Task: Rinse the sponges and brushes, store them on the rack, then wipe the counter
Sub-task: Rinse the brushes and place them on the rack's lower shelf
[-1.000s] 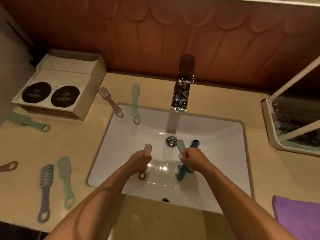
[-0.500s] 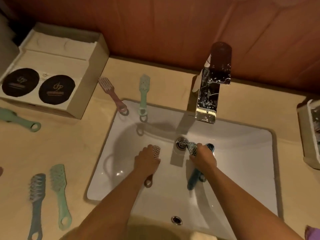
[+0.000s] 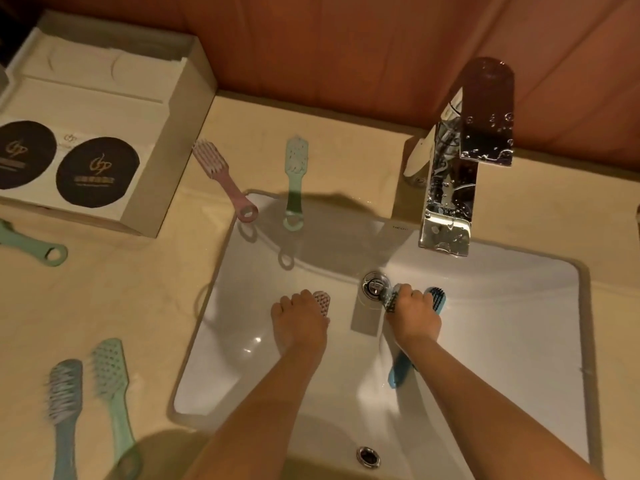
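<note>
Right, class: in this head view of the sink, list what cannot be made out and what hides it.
Head view: pink brush handle, hidden in the left hand.
Head view: blue brush middle, covered by the right hand.
Head view: green brush head, cut off by the left edge.
Head view: grey brush bristles blurred, handle end cut by the bottom edge.

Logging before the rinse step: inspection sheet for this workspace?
Surface: beige counter, white sink set in it.
Job's things: pink brush and mint brush reach over the sink rim; green brush, grey brush, pale-green brush lie left; no rack in view.
Clutter: box with two black discs.
Grips: left hand holds pale pink brush; right hand holds two blue brushes.
Cables: nothing seen.
Surroundings: chrome tap, reddish wall.
</note>
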Demonstrator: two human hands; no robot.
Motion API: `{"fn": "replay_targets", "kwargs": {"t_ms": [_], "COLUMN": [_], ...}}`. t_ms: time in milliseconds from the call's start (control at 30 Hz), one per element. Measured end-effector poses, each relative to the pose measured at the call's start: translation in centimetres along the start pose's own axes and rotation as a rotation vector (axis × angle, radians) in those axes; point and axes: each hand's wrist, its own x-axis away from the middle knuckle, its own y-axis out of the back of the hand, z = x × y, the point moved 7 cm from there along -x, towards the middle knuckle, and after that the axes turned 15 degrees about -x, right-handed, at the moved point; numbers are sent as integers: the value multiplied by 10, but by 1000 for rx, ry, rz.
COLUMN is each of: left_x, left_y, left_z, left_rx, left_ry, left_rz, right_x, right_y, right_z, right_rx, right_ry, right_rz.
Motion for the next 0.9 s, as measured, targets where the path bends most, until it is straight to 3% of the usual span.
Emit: {"fn": "replay_targets", "kwargs": {"t_ms": [233, 433, 700, 900], "left_x": [7, 22, 53, 72], "left_y": [2, 9, 16, 36], "left_z": [-1, -4, -10, -14], "left_rx": [7, 163, 536, 682], "left_ry": [7, -39, -167, -285], "left_rz": [-20, -52, 5, 41], "right_x": [10, 29, 59, 88], "right_y": [-5, -4, 8, 28], "right_z": [-2, -9, -27, -28], "right_rx": [10, -59, -403, -672], "right_ry": [26, 66, 27, 52], "right_rz": [57, 90, 88, 50]}}
